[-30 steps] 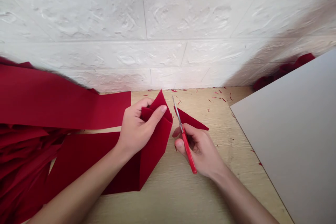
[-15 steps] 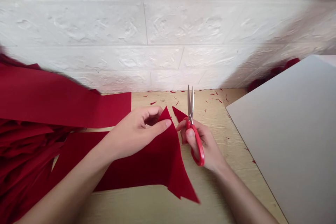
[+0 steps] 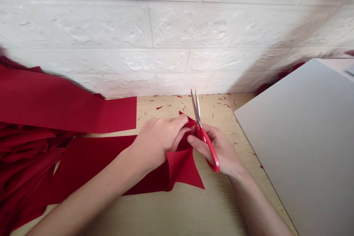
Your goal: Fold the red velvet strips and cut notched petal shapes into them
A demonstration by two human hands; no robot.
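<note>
My left hand [image 3: 159, 138] is closed in a pinch on a strip of red felt [image 3: 105, 158] that lies on the wooden table [image 3: 193, 210], its cut end [image 3: 184, 169] folded up into a point. My right hand [image 3: 218, 147] grips red-handled scissors [image 3: 203, 134]; the steel blades point away from me toward the wall and look nearly closed. The two hands touch at a small red corner of felt [image 3: 189, 119] beside the blades.
A white brick-pattern wall [image 3: 166, 33] runs along the back. A wider band of red felt [image 3: 55, 107] and a heap of red strips [image 3: 19, 162] lie to the left. A large grey board [image 3: 304, 136] covers the right side. Tiny red clippings [image 3: 221, 103] dot the table.
The felt's pointed end has folded in and drawn closer to me. My left hand shifted right to meet my right hand by the scissors, which tilted slightly left.
</note>
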